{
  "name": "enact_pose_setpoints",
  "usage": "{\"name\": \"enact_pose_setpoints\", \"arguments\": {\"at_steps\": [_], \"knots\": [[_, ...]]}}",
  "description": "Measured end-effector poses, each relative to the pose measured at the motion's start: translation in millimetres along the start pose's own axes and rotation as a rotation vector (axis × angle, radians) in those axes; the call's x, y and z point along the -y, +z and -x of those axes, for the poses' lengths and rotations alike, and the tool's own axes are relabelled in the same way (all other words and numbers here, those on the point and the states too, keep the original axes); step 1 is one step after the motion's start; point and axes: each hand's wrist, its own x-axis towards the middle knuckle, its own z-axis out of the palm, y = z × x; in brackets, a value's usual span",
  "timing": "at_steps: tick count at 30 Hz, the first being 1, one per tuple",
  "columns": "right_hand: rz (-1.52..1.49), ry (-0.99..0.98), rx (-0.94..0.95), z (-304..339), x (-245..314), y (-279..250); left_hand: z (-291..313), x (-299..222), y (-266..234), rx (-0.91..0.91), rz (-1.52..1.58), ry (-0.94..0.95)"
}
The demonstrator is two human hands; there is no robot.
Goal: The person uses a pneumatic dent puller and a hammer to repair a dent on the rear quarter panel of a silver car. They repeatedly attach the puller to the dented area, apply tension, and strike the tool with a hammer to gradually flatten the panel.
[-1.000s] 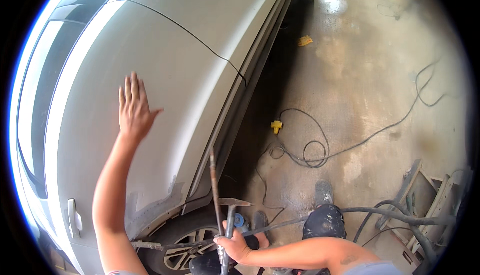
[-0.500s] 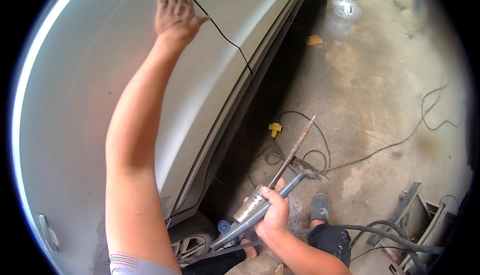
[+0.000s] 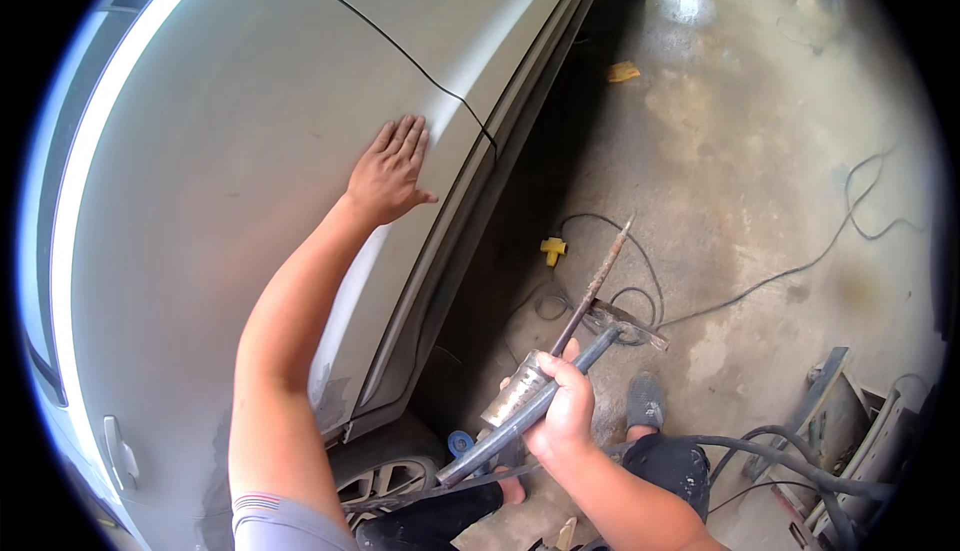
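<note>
My left hand (image 3: 390, 173) lies flat on the silver-grey car's door panel (image 3: 220, 241), fingers stretched out, just short of the lower crease. My right hand (image 3: 563, 419) is wrapped round two tools at once. One is a hammer with a blue-grey tube handle (image 3: 597, 347) and a rusty, narrow head (image 3: 637, 327). Beside it is a slide hammer, with a silvery cylinder (image 3: 516, 397) and a long pointed rod (image 3: 600, 279) aimed up and away. Both tools hang above the floor, apart from the car. My fingers hide part of the cylinder and handle.
A black cable (image 3: 770, 281) loops over the concrete floor near a yellow cross-shaped piece (image 3: 553, 250). A thick hose (image 3: 780, 448) runs past my leg to a metal frame (image 3: 850, 451) at lower right. The car's wheel (image 3: 385, 473) and a blue roll (image 3: 460, 442) are close below.
My left hand has slid down the car's side, toward me and slightly right, from above the panel gap to below it. My right hand still holds both tools, moved little.
</note>
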Motion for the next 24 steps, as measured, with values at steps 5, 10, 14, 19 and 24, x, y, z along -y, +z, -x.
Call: {"name": "enact_pose_setpoints", "arguments": {"at_steps": [5,10,14,19,24], "knots": [[0.035,0.011,-0.010,0.9,-0.5,-9.0,28.1,81.4,-98.3,0.157,-0.297,-0.335],[0.029,-0.014,-0.078,5.8,-7.1,-5.0,35.5,213.8,-160.2,-0.073,-0.699,-0.886],[0.039,-0.007,-0.097,-0.9,-15.2,-9.9,28.8,195.4,-132.7,-0.123,-0.716,-0.871],[0.022,0.056,-0.103,-4.1,-22.2,-11.1,0.7,101.4,-99.6,-0.044,-0.570,-0.638],[0.024,0.059,-0.102,-3.2,-26.2,-8.2,-0.9,52.4,-51.4,-0.115,-0.372,-0.485]]}}
